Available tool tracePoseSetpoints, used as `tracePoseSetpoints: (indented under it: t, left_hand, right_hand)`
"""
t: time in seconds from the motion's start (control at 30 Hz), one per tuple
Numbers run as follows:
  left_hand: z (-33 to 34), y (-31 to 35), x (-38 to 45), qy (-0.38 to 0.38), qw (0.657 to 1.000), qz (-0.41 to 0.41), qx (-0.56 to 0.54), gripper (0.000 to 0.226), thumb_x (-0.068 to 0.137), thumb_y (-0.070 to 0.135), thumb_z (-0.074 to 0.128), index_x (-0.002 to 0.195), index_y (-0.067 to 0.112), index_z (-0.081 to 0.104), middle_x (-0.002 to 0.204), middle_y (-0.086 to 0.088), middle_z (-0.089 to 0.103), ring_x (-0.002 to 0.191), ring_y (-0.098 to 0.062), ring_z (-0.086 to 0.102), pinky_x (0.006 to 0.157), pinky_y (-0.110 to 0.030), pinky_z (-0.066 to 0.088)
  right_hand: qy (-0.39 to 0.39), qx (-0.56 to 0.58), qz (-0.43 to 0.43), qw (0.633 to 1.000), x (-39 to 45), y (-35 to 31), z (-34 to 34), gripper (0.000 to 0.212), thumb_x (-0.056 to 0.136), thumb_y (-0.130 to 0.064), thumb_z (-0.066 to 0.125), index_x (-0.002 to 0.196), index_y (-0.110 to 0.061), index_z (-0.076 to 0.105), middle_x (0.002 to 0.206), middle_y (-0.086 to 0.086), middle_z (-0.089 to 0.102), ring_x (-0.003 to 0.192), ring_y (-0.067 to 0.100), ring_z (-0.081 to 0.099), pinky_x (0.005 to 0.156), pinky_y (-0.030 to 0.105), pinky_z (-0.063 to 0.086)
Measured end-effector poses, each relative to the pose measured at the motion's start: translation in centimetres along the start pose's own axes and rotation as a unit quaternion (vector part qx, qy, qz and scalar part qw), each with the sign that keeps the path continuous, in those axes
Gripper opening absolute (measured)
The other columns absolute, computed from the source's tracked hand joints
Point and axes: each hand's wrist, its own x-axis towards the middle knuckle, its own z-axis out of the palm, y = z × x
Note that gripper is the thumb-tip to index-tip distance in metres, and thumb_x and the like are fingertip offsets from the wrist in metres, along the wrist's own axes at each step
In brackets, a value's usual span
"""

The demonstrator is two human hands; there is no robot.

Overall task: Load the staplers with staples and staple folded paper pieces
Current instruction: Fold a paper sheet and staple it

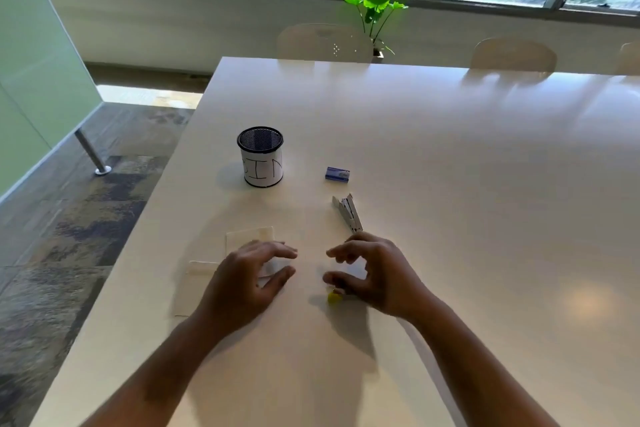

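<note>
A white stapler (349, 212) lies on the table, its top swung open, just beyond my right hand (372, 272). A small blue staple box (337, 174) sits farther back. Folded paper pieces (246, 238) lie at the left, partly under my left hand (251, 279). A small yellow object (334, 297) peeks out below my right hand's thumb; what it is I cannot tell. Both hands hover over the table with fingers loosely curved toward each other, and neither visibly grips anything. Something pale shows between my right hand's fingers, too blurred to identify.
A black mesh cup (260, 157) wrapped in lettered white paper stands at the back left. The table (485, 218) edge runs diagonally along the left. Chairs (323, 42) and a green plant (375, 15) stand beyond the far edge, under the windows.
</note>
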Motion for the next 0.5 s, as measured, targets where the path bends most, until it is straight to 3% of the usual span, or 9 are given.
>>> tracePoseSetpoints:
  t: [0.1, 0.23, 0.37, 0.5]
  left_hand:
    - [-1.0, -1.4, -0.3, 0.063, 0.994, -0.065, 0.059, 0.025, 0.088, 0.024, 0.073, 0.113, 0.023, 0.073, 0.118, 0.007, 0.073, 0.112, -0.014, 0.064, 0.099, -0.026, 0.048]
    - [-2.4, -3.3, -0.4, 0.066, 0.976, -0.168, 0.123, 0.041, 0.084, 0.015, 0.078, 0.124, 0.009, 0.067, 0.127, -0.010, 0.067, 0.116, -0.034, 0.059, 0.103, -0.039, 0.044]
    - [-3.1, -3.5, 0.0, 0.025, 0.968, -0.198, 0.153, 0.052, 0.090, 0.029, 0.074, 0.137, 0.010, 0.060, 0.134, -0.011, 0.059, 0.125, -0.032, 0.047, 0.108, -0.040, 0.039]
    - [-3.3, -3.5, 0.1, -0.012, 0.961, -0.203, 0.189, 0.061, 0.095, 0.046, 0.062, 0.149, 0.019, 0.049, 0.140, -0.005, 0.049, 0.127, -0.026, 0.041, 0.106, -0.039, 0.040]
  right_hand:
    - [-0.016, -0.016, 0.000, 1.000, 2.5, -1.2, 0.8, 0.055, 0.082, -0.068, 0.063, 0.122, -0.030, 0.073, 0.112, -0.012, 0.068, 0.095, 0.005, 0.065, 0.088, 0.033, 0.060]
    - [-0.029, -0.045, -0.013, 0.998, 5.5, -2.6, 2.3, 0.050, 0.088, -0.057, 0.071, 0.128, -0.028, 0.069, 0.121, -0.008, 0.064, 0.102, 0.005, 0.064, 0.090, 0.037, 0.059]
    - [-0.069, -0.104, 0.011, 0.992, 7.9, -3.5, 3.9, 0.070, 0.089, -0.061, 0.069, 0.149, -0.028, 0.051, 0.138, 0.001, 0.054, 0.127, 0.023, 0.053, 0.106, 0.043, 0.050]
    - [-0.089, -0.166, 0.008, 0.982, 9.1, -4.0, 4.8, 0.080, 0.088, -0.072, 0.061, 0.155, -0.034, 0.041, 0.144, 0.002, 0.047, 0.131, 0.027, 0.044, 0.104, 0.044, 0.049]
